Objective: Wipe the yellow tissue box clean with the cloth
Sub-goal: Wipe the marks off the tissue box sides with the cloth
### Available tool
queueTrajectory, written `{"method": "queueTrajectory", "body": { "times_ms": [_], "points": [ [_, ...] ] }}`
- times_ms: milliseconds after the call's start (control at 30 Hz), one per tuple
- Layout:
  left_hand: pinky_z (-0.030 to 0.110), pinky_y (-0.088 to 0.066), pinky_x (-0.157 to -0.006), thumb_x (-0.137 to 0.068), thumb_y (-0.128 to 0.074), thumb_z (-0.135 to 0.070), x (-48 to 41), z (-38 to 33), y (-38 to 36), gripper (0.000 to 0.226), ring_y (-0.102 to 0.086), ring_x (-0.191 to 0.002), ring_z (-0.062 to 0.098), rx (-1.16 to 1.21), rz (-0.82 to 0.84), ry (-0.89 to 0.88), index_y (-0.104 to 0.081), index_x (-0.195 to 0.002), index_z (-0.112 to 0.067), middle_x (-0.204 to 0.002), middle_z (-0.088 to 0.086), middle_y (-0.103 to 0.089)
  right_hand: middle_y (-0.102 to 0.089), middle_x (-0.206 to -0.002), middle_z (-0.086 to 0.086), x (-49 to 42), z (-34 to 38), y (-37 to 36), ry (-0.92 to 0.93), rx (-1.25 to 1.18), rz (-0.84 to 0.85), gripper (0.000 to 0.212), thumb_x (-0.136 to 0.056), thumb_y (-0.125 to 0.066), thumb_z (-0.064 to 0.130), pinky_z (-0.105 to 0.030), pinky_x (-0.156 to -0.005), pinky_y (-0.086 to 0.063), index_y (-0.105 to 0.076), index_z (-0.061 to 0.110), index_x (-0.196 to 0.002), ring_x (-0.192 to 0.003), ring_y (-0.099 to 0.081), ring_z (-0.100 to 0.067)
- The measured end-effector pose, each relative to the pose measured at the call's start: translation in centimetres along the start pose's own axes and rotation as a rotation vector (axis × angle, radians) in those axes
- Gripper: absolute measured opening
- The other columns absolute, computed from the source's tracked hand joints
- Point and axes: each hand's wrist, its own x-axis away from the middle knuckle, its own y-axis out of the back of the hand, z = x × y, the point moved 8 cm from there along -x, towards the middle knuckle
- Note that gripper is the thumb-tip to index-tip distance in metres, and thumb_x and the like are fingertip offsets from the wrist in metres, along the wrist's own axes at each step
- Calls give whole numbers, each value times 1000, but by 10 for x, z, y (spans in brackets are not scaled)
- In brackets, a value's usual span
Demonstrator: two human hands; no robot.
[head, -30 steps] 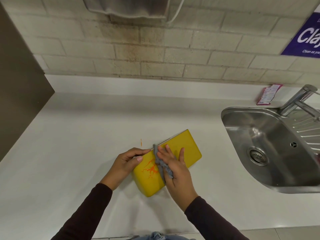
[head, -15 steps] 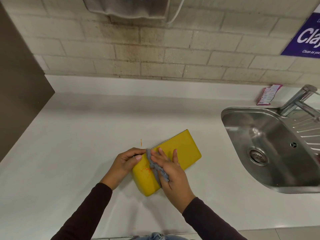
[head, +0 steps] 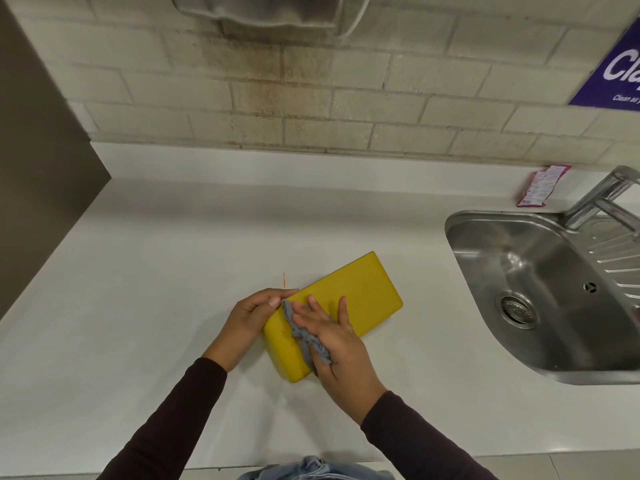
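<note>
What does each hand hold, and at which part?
Left hand grips the yellow tissue box at its near-left end. Right hand presses the grey cloth flat on top.

Steel sink point(head: 540, 306), tap point(head: 602, 199), pink sachet point(head: 540, 190)

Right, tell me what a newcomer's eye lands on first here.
The yellow tissue box stands out on the white counter, near its middle. The right hand presses a grey cloth flat on its top, and the left hand steadies its left end. A steel sink gleams at the right.
</note>
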Motion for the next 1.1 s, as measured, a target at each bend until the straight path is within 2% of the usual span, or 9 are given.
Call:
{"method": "queueTrajectory", "body": {
  "times_ms": [100,267,400,567,667,767,867,1000,1100],
  "points": [
    [11,-47,-83,-82,-49,-28,3,-3,-1,25,-63,-97,1,-4,5,-6,-71,-93,-32,-98,-16,-73,-46,-136,1,6,-4,5,26,31,40,37,-91,-42,12,-33,-116,7,-50,14,-127,-137,-27,-7],
    [10,-48,-80,-82,-45,-34,5,-6,-6,26,-62,-94,-3,-11,3,7,-69,-93,-35,-96,-18,-72,-48,-134,0,-1,-13,19,-111,-53,-113,37,-90,-37,13,-31,-116,5,-54,16,-123,-135,-30,-10],
    [8,-46,-79,-90,-46,-39,7,-9,-7,23,-62,-95,-5,-6,4,-1,-67,-96,-30,-97,-18,-72,-44,-136,-2,-7,7,-2,-32,-1,-26,36,-91,-42,14,-33,-116,5,-50,15,-127,-135,-27,-11],
    [7,-43,-84,-69,-47,-78,7,-17,-9,57,-61,-102,-3,-29,38,-30,-69,-97,-35,-102,-22,-70,-42,-138,-2,3,11,-9,63,61,111,43,-89,-41,13,-32,-115,9,-40,20,-131,-137,-23,-9],
    [8,-45,-83,-67,-48,-80,7,-17,-10,53,-61,-100,-5,-42,33,-17,-69,-95,-40,-102,-23,-70,-45,-136,1,4,-4,10,-7,14,-1,39,-91,-38,16,-32,-116,6,-44,23,-129,-137,-27,-8],
    [21,-49,-93,-78,-47,-65,6,-13,-9,40,-62,-97,-6,-32,-7,17,-68,-96,-36,-100,-18,-70,-49,-133,-1,-2,-6,11,-60,-39,-85,37,-91,-39,14,-31,-116,3,-49,20,-127,-135,-31,-10],
    [11,-47,-84,-74,-43,-74,7,-14,-9,55,-62,-97,-5,-21,-1,-5,-66,-100,-31,-100,-18,-70,-47,-134,-1,-9,3,-2,-40,7,-41,36,-91,-42,15,-30,-116,4,-50,17,-126,-135,-31,-12],
    [3,-41,-80,-82,-35,-63,6,-16,-12,43,-59,-97,-11,-35,15,-2,-66,-97,-37,-100,-28,-68,-51,-134,-6,-7,14,-15,37,72,65,39,-89,-43,14,-32,-115,6,-47,16,-128,-134,-29,-13],
    [4,-41,-83,-71,-34,-82,5,-18,-13,56,-58,-101,-9,-47,36,-16,-67,-93,-43,-103,-28,-67,-56,-131,-14,-4,18,-19,91,124,132,41,-85,-53,4,-31,-115,9,-47,14,-125,-132,-34,-26]
  ]
}}
